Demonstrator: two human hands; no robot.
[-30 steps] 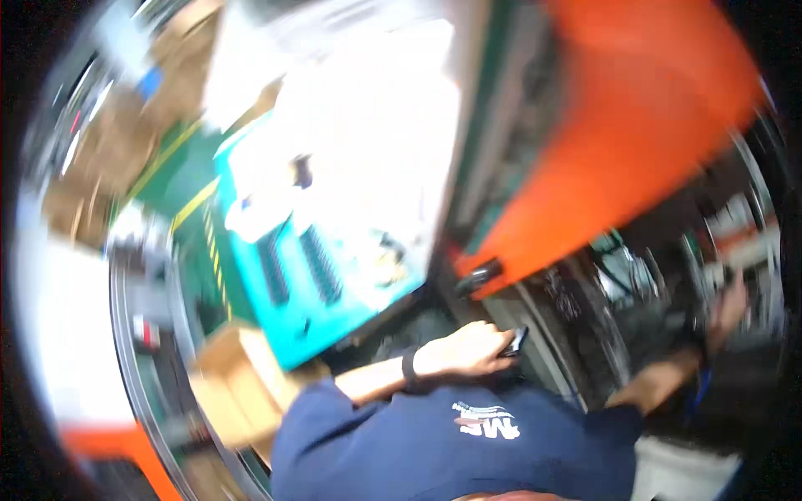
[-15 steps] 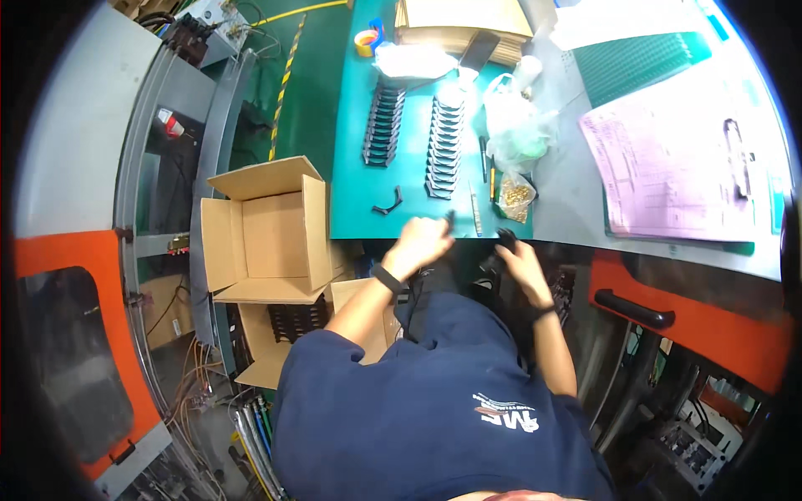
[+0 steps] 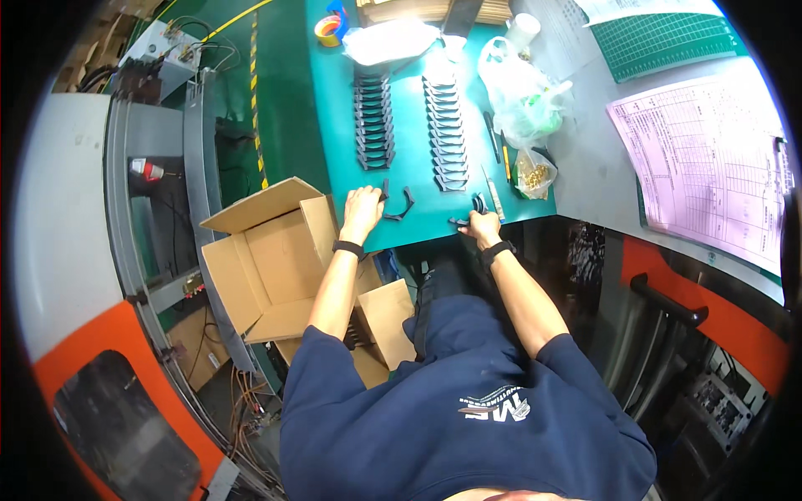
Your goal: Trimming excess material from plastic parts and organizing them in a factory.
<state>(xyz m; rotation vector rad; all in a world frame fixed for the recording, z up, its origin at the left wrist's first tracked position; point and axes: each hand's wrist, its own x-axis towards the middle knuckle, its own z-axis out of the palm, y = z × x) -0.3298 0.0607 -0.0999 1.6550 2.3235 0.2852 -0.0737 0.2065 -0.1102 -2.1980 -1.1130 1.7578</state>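
Observation:
At the near left of the green table mat (image 3: 409, 175), my left hand (image 3: 362, 215) is closed with its fingertips on a black bracket-like part (image 3: 385, 189). Just right of it lies a similar curved black bracket (image 3: 405, 204) by itself. My right hand (image 3: 484, 229), at the mat's front edge, pinches dark curved brackets (image 3: 478, 204); the fingers partly hide them, so I cannot tell how many. Beyond my hands, several of these brackets lie nested in a left row (image 3: 373, 125) and a right row (image 3: 447, 138).
Right of the rows lie a knife-like tool (image 3: 493, 196), pens (image 3: 505, 159), a bag of brass-coloured pieces (image 3: 533, 174) and a plastic bag (image 3: 522, 96). A tape roll (image 3: 331, 31) sits far left. An open cardboard box (image 3: 288, 263) stands left of the table.
My left hand has moved left, beside the loose bracket. My right hand has come up from below the table edge onto the mat. The whole view has shifted and turned slightly.

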